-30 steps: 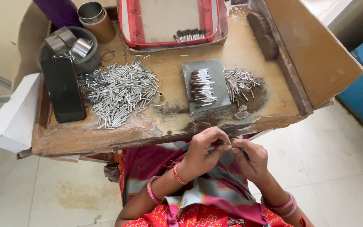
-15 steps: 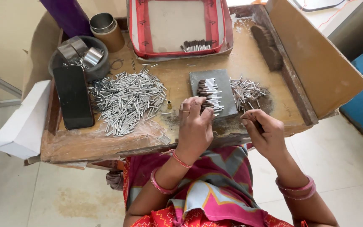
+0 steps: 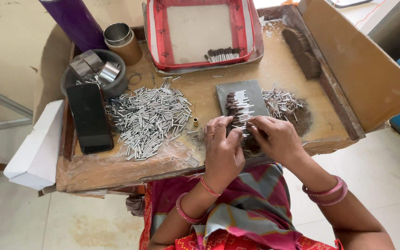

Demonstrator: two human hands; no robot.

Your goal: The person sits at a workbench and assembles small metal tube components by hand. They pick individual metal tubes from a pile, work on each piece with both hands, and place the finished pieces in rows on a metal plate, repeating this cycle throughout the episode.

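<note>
Both hands rest at the near end of a grey slab (image 3: 255,95) on the wooden work table (image 3: 116,169). A row of small tubes with dark ends (image 3: 238,104) lies on the slab. My left hand (image 3: 223,150) has its fingertips beside that row, fingers bent. My right hand (image 3: 276,139) pinches a small tube at its fingertips, right next to the row. A large heap of short silver tubes (image 3: 149,118) lies left of the hands, and a smaller heap (image 3: 281,102) sits right of the slab on dark powder.
A black phone (image 3: 90,118) lies at the left beside a grey bowl of metal pieces (image 3: 93,71). A red-rimmed tray (image 3: 200,32) with dark-tipped sticks stands at the back. A white box (image 3: 38,148), a metal-capped can (image 3: 121,41) and cardboard walls (image 3: 362,65) border the table.
Both hands have moved from my lap up onto the table and forward to the slab. The view has shifted closer to the table.
</note>
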